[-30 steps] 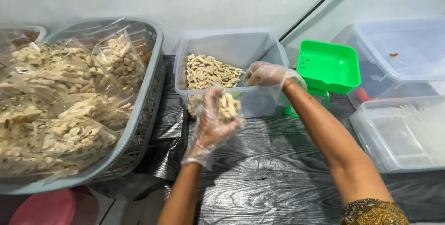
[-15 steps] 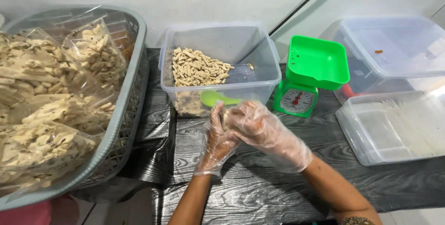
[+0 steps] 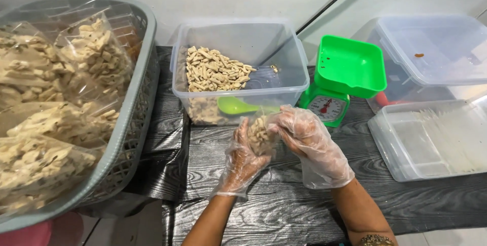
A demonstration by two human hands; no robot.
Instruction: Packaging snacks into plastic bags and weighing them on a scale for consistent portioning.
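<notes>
Both my hands wear thin clear plastic gloves. My left hand (image 3: 242,161) cups a small clear bag of pale snack sticks (image 3: 259,133) from below. My right hand (image 3: 313,147) grips the same bag at its top right, fingers closed around the plastic. The bag is held just above the dark wood-grain table (image 3: 264,205), in front of a clear plastic tub (image 3: 289,81) that holds loose snack sticks (image 3: 215,71) and a green scoop (image 3: 236,106).
A grey basket (image 3: 133,124) full of packed snack bags stands at the left. A green kitchen scale (image 3: 345,81) sits right of the tub. Two clear lidded containers (image 3: 431,53) (image 3: 431,144) are at the right; the nearer one holds flat plastic bags.
My right hand came back from the tub and joined my left hand on the small bag. Both hands lowered toward me, in front of the tub.
</notes>
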